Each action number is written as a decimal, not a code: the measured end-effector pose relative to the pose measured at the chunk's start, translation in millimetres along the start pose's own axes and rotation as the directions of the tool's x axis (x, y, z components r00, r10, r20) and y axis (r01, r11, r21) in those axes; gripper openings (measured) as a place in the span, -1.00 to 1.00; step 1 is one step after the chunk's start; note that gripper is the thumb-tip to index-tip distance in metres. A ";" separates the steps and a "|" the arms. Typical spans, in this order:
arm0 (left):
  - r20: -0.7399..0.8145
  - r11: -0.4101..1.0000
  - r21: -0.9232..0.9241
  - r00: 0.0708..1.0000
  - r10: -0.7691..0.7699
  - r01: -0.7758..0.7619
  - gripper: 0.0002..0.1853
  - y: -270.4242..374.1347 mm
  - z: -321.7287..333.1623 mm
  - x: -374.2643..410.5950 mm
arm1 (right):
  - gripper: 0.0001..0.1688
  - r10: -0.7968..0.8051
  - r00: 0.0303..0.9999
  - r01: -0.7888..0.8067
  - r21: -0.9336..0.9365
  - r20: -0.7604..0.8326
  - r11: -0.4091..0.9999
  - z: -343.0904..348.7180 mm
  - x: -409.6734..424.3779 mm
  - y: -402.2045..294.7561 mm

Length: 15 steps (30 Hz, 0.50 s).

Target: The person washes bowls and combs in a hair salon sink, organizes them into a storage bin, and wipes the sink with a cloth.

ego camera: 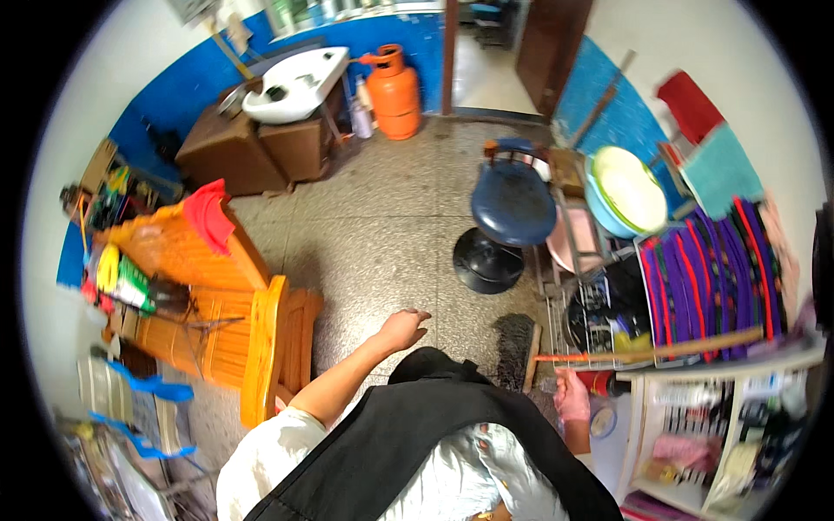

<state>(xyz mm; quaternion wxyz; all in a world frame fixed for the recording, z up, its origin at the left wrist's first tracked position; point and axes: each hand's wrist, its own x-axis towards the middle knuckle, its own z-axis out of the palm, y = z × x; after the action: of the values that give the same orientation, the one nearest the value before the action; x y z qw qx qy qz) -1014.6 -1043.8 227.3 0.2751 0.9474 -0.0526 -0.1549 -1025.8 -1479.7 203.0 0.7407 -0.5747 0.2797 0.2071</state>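
Observation:
My left hand (402, 331) hangs over the speckled tile floor (365, 260) with nothing in it, its fingers loosely spread. Low on the right, my right hand (572, 397) has its fingers curled beside a red-and-black cylindrical container (598, 383). Whether it holds anything is hidden. Just beyond its fingers runs a broom handle (658, 353), orange at one end and wooden along the rest; I cannot tell if the hand touches it. The dark bristle head of a broom (515, 348) lies by the handle's orange end. A black apron (417, 430) covers my front.
At left stands a wooden bench (260, 352) with a red cloth (210, 218). A blue swivel stool (513, 202) is ahead, near stacked basins (629, 189) and a wire rack with striped towels (710, 280). Beyond are a shampoo sink (296, 84), an orange gas cylinder (394, 94) and an open doorway (492, 75).

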 end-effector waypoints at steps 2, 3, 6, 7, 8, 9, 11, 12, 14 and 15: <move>-0.051 0.992 -0.075 0.993 -0.109 0.105 -0.59 -38.6 -11.5 -12.3 | -0.60 0.016 0.999 -0.013 -0.062 0.049 0.998 70.7 37.8 -35.2; -0.065 0.982 -0.131 0.987 -0.148 0.138 -0.59 -50.4 -17.4 -14.3 | -0.61 0.052 0.990 -0.039 -0.103 0.128 0.994 96.5 57.1 -51.5; -0.085 0.941 -0.269 0.968 -0.234 0.204 -0.59 -82.4 -25.4 -20.0 | -0.64 0.130 0.958 -0.061 -0.261 0.255 0.964 186.3 95.3 -91.4; -0.079 0.928 -0.296 0.962 -0.261 0.227 -0.59 -93.7 -31.3 -15.9 | -0.68 0.114 0.958 -0.053 -0.230 0.264 0.972 210.9 116.9 -94.8; -0.072 0.913 -0.325 0.956 -0.285 0.248 -0.59 -105.7 -37.6 -9.7 | -0.70 0.141 0.946 -0.076 -0.223 0.293 0.972 230.7 136.2 -99.9; -0.073 0.899 -0.347 0.948 -0.311 0.268 -0.59 -119.7 -49.5 -0.8 | -0.73 0.164 0.929 -0.095 -0.214 0.331 0.972 257.0 156.4 -108.1; -0.096 0.869 -0.382 0.922 -0.376 0.314 -0.60 -150.1 -70.4 17.1 | -0.73 0.195 0.899 -0.107 -0.236 0.393 0.966 307.8 192.2 -123.4; -0.117 0.869 -0.370 0.911 -0.395 0.329 -0.60 -167.9 -81.9 29.7 | -0.74 0.208 0.882 -0.110 -0.245 0.422 0.963 331.7 209.4 -134.3; -0.138 0.857 -0.353 0.885 -0.445 0.375 -0.61 -199.5 -102.8 52.2 | -0.71 0.219 0.873 -0.131 -0.224 0.437 0.966 372.6 251.4 -147.4; -0.162 0.853 -0.356 0.873 -0.459 0.382 -0.61 -210.2 -116.6 62.4 | -0.69 0.220 0.872 -0.141 -0.206 0.437 0.968 392.9 264.8 -155.6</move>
<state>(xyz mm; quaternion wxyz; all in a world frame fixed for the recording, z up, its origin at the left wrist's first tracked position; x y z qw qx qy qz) -914.9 -819.2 191.1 0.3850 0.8914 0.2163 -0.1017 -658.2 -1143.1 216.6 0.7117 -0.5415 0.1319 0.4275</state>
